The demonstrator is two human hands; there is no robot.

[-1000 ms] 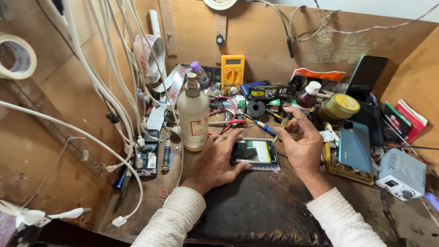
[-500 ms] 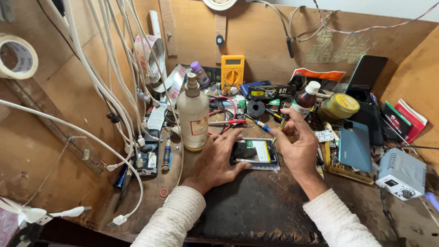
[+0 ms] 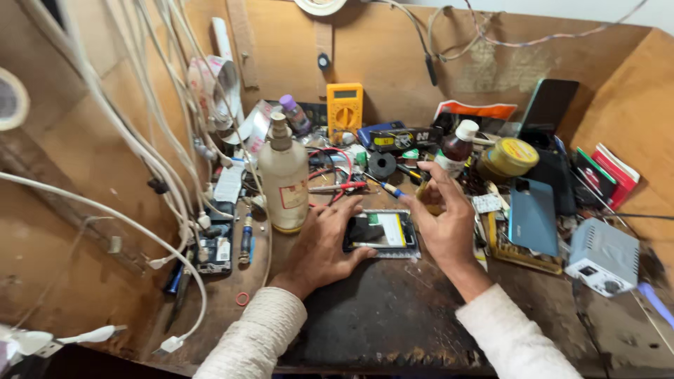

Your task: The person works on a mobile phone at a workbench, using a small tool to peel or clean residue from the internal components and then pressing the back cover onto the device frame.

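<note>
opened phone lies on the dark mat — left hand spread flat, pinning it; right hand pinches a small yellowish tool. a slip could scratch exposed parts.

We could not see the left end of the opened phone, which lay under our left hand. Our right hand curled around something yellowish that stayed too hidden to name. At the frame's left edge the tape roll was cut off and blurred.
</note>
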